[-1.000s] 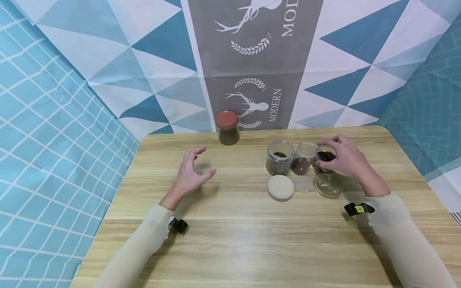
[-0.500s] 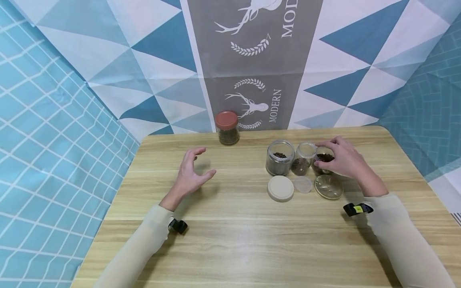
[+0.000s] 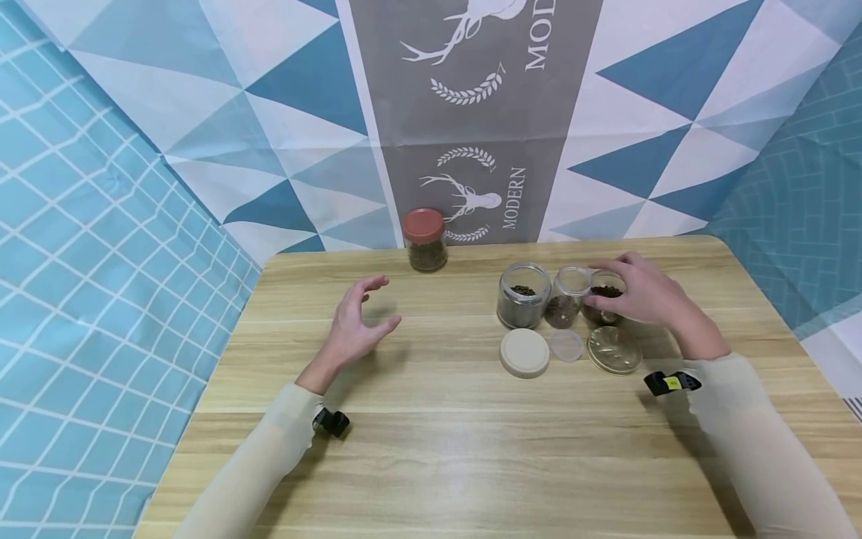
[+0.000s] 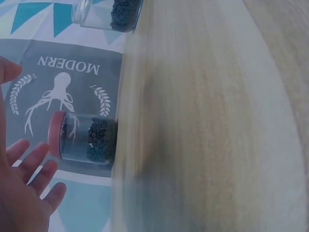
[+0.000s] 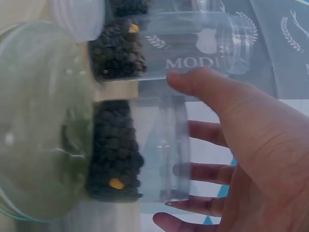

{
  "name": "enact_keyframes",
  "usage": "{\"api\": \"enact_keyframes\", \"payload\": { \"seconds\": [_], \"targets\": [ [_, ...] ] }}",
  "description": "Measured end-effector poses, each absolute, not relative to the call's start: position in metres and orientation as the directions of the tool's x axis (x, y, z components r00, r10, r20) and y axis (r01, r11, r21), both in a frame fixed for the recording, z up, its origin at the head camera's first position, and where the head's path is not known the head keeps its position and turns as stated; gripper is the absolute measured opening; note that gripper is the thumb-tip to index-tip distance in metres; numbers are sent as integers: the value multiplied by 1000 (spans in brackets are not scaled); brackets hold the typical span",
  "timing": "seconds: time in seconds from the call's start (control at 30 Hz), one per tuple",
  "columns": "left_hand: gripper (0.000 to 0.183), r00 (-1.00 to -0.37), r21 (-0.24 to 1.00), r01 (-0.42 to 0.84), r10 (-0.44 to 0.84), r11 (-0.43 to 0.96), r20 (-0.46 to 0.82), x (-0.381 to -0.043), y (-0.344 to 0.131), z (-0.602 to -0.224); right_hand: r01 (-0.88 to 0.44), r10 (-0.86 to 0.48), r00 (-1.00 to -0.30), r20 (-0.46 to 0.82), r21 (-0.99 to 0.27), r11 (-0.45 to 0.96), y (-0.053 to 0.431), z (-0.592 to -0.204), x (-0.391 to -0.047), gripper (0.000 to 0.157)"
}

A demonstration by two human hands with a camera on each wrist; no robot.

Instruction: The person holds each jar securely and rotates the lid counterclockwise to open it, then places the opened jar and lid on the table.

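My right hand (image 3: 643, 296) reaches around the mouth of an open glass jar (image 3: 598, 314) at the right end of a row, dark pellets in its bottom. In the right wrist view a small gap parts the thumb from this jar (image 5: 116, 150), while the relaxed fingers stand behind its rim. Left of it are a narrow uncapped jar (image 3: 562, 308) and a wider uncapped jar (image 3: 521, 308), both with dark contents. Held over the table at left, my left hand (image 3: 353, 326) is empty, thumb and fingers spread. Nearest it stands a red-lidded jar (image 3: 426, 251), also containing dark pellets (image 4: 101, 140).
Before the open jars lie a cream lid (image 3: 524, 352), a small translucent lid (image 3: 566, 345) and a clear lid with a gold rim (image 3: 614, 349). The wooden table (image 3: 431, 449) meets a patterned backdrop (image 3: 471, 120) behind the jars.
The right hand has shifted slightly left around the rightmost jar's mouth. The left hand has barely moved, and the lids lie where they were.
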State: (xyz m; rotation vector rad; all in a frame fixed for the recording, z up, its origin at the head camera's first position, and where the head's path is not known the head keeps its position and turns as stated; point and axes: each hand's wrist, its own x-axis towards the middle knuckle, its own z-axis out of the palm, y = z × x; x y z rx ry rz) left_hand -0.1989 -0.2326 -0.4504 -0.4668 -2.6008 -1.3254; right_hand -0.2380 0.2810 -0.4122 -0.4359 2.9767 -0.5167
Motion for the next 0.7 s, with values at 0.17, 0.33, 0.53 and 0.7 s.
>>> {"api": "enact_keyframes", "payload": {
  "seconds": [0.17, 0.33, 0.53, 0.7],
  "targets": [
    [75, -936, 753, 352, 196, 556, 293, -198, -233, -451, -281, -312, -949, -47, -326, 903, 282, -404, -242, 82],
    [76, -939, 757, 345, 197, 555, 283, -197, -233, -452, -302, -332, -942, -37, -334, 893, 282, -392, -245, 77],
    [76, -940, 756, 342, 198, 558, 279, -197, -234, -453, -326, -342, -939, 18, -354, 877, 280, -377, -249, 72],
    [74, -936, 747, 351, 199, 565, 290, -197, -235, -454, -322, -336, -942, 21, -349, 880, 276, -368, -252, 71]
  ]
}}
